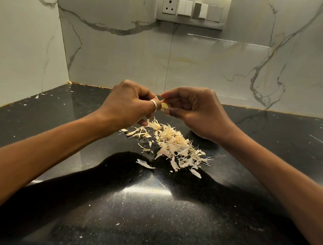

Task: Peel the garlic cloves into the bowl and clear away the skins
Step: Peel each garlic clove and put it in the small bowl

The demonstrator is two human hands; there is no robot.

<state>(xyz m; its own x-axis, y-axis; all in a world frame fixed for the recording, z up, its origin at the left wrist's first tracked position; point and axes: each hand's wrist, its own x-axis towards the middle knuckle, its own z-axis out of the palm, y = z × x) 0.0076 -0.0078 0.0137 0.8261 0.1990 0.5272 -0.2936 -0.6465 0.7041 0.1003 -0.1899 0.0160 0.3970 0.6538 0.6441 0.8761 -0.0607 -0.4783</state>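
Observation:
A pale yellow garlic clove (165, 106) is held up between both hands above the black counter. My left hand (128, 104), with a silver ring on one finger, grips the clove's left end with curled fingers. My right hand (196, 110) pinches the clove's right end between thumb and forefinger. Below the hands a pile of dry garlic skins (176, 148) lies on the counter, with loose flakes scattered around it. No bowl is in view.
The black speckled counter (154, 204) runs back to marble wall tiles on the left and rear. A switch and socket panel (193, 10) sits high on the back wall. Small skin flakes (37, 96) lie near the back left corner.

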